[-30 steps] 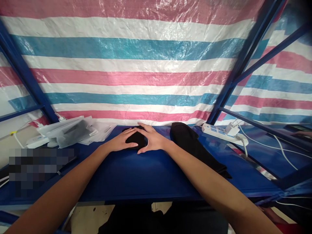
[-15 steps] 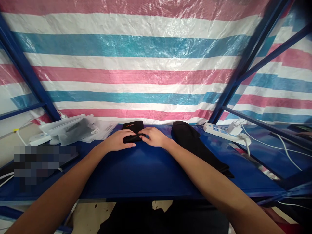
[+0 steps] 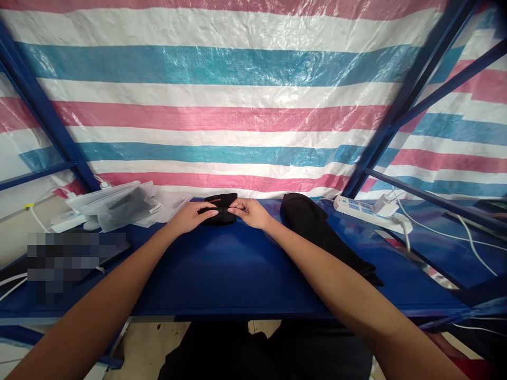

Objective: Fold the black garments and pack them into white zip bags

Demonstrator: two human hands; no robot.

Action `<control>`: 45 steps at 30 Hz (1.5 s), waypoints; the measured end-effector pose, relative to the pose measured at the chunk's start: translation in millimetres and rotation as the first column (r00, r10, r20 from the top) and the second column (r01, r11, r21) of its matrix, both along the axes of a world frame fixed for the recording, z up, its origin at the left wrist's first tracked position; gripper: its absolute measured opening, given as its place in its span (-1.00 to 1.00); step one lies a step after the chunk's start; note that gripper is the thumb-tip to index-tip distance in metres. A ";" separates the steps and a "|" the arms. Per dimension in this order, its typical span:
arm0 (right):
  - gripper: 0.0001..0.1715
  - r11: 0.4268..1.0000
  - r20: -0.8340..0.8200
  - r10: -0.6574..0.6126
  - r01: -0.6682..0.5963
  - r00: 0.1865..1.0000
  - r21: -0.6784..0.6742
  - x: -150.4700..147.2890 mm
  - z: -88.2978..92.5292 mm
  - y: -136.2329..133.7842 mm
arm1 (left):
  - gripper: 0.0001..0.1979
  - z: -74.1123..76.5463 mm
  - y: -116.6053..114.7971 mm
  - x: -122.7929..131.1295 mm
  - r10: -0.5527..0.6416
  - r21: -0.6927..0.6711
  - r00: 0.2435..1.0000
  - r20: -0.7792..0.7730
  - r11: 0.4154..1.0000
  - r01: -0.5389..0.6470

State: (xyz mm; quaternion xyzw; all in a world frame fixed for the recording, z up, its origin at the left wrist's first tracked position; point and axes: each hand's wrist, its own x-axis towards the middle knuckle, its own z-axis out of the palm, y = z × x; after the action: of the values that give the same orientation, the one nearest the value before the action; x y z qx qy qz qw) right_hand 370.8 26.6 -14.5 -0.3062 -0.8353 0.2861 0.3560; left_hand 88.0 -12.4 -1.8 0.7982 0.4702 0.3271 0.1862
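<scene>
A small black fabric piece (image 3: 222, 218) with orange lettering on its upper part lies at the back of the blue tabletop (image 3: 222, 274). My left hand (image 3: 193, 216) is closed on its left side, thumb and fingers pinching the cloth. At the right side, my right hand (image 3: 252, 213) pinches its edge between thumb and fingertips. The underside of the piece and some of the fingers are hidden. Right of my right hand, a longer black cloth piece (image 3: 325, 232) lies flat, partly behind my right forearm.
Several clear plastic bags (image 3: 127, 208) lie at the back left, beside a blurred-out dark object (image 3: 75, 264). A white power strip (image 3: 358, 207) with plugs and cables stands at the back right. Blue frame posts (image 3: 396, 116) and a striped plastic sheet (image 3: 222, 116) enclose the table.
The dark roll between my hands has given way to a flatter piece with its sides pinched. My hands have shifted slightly back, and the camera view has moved a little.
</scene>
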 end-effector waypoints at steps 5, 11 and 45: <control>-0.62 0.999 0.016 -0.023 0.022 1.000 0.045 0.4 -2.1 3.4 | -0.48 1.1 -2.1 1.9 0.006 -0.001 1.000 0.002 1.000 -0.006; -0.63 0.999 0.015 -0.014 0.014 1.000 0.052 0.6 0.5 -1.8 | -0.47 2.3 -3.5 3.1 0.001 -0.002 1.000 0.009 1.000 -0.001; -0.33 0.991 -0.177 -0.006 0.030 0.984 0.132 1.0 28.1 -31.0 | -0.41 14.1 -18.1 12.6 0.064 0.179 0.982 0.177 0.979 -0.096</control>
State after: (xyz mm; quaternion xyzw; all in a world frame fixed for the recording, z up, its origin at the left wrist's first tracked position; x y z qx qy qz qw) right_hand 371.8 -4.4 13.5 -0.2624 -0.8150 0.2521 0.4509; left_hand 100.6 -30.4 12.3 0.7617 0.4516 0.4440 0.1368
